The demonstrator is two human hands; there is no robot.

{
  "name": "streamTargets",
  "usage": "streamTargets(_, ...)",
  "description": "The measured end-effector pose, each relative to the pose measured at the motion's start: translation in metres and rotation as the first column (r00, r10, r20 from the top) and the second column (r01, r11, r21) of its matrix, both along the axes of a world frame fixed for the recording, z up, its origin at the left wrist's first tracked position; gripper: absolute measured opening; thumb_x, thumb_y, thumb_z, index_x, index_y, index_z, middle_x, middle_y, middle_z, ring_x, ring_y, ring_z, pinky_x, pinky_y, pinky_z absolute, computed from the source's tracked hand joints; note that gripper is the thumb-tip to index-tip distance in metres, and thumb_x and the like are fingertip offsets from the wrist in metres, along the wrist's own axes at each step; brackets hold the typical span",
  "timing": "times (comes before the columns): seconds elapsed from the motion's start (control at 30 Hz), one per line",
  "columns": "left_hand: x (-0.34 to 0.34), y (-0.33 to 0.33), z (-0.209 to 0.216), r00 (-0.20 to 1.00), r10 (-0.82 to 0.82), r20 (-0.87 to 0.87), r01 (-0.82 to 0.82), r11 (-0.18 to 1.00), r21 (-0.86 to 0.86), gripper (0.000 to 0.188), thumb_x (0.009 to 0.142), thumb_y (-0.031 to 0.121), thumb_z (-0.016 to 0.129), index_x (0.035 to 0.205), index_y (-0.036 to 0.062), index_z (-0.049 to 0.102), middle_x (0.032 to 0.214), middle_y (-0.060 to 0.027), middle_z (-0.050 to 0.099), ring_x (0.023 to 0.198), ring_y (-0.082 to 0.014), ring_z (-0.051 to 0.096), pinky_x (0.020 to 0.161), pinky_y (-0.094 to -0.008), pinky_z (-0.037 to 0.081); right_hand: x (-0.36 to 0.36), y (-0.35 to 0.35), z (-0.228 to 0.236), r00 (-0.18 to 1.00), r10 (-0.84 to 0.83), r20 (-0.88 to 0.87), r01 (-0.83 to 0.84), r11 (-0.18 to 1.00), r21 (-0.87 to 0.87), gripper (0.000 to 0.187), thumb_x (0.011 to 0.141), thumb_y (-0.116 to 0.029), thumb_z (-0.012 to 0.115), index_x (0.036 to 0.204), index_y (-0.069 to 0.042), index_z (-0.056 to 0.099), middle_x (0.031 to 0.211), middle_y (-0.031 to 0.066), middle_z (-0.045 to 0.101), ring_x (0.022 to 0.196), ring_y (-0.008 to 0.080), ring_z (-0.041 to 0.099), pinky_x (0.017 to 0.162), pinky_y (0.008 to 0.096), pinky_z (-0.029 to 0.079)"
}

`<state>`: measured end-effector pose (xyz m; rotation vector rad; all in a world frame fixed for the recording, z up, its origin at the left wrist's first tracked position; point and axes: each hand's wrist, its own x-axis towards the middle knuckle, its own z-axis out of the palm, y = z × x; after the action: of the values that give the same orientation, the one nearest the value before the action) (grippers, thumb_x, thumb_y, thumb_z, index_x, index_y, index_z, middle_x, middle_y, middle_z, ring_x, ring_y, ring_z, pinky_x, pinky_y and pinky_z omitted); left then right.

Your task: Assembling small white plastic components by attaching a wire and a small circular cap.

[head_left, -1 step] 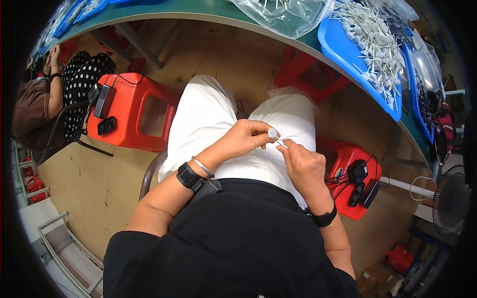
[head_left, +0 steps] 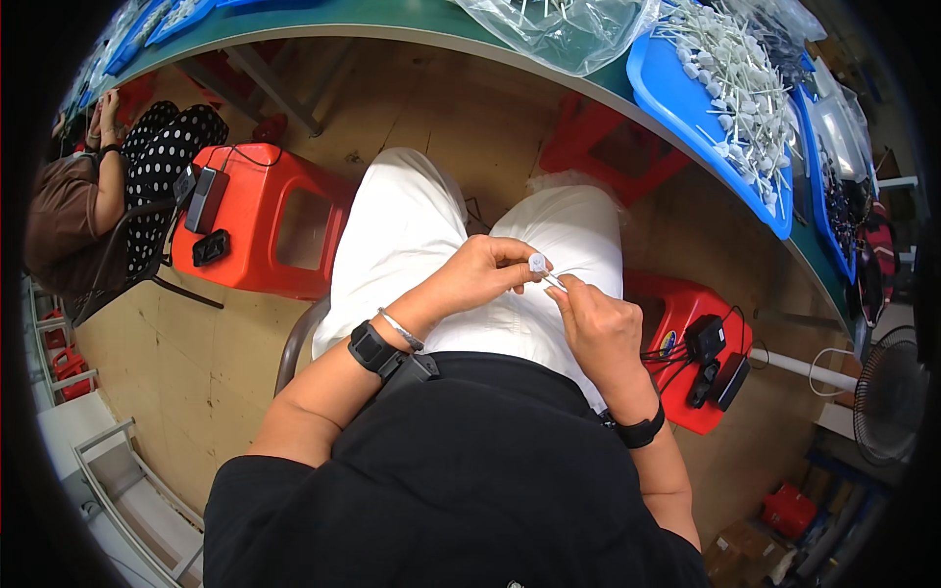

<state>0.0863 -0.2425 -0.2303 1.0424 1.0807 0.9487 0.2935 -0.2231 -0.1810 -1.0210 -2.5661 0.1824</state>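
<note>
Above my lap, both hands hold a small white plastic piece [head_left: 537,263] with a wide round head and a thin stem. My left hand [head_left: 482,271] pinches it close to the head, between thumb and fingers. Toward the lower right runs the stem, and my right hand [head_left: 600,321] has its fingertips closed on that end. Fingers partly cover the stem, so its full length is hidden. Similar white stemmed pieces [head_left: 735,93] lie heaped in a blue tray [head_left: 655,93] on the green table at the upper right.
A clear plastic bag [head_left: 578,44] lies on the table [head_left: 412,22] beside the tray. Red stools [head_left: 250,230] stand on both sides of me, bearing black devices and cables. A seated person [head_left: 78,216] is at the far left. A fan [head_left: 892,392] stands at the right.
</note>
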Motion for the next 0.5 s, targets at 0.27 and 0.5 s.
streamTargets(0.27,-0.0017,0.0,-0.002,0.999,-0.026,-0.03,0.027,0.999,0.038,0.022,0.098,0.021,0.066,0.108,0.0032,0.074,0.083,-0.0022,0.07,0.071,-0.0067,0.06,0.066,-0.0229,0.051,0.0003,0.001,0.0012,0.999,0.011,0.044,-0.012,1.0,0.025,0.018,0.088,-0.02,0.074,0.097,-0.006,0.069,0.063,0.0079,0.062,0.047,0.024,0.059,0.045,0.0343,0.045)
streamTargets(0.5,-0.0028,-0.0008,0.001,0.999,-0.046,0.011,0.046,0.999,-0.015,0.021,0.097,0.019,0.067,0.108,0.0032,0.074,0.082,-0.0018,0.069,0.07,-0.0066,0.06,0.064,-0.0223,0.05,0.0003,0.0012,-0.0002,1.0,0.002,0.014,-0.003,1.0,0.031,0.017,0.089,-0.02,0.074,0.097,-0.005,0.069,0.064,0.0087,0.064,0.048,0.0243,0.06,0.045,0.0341,0.046)
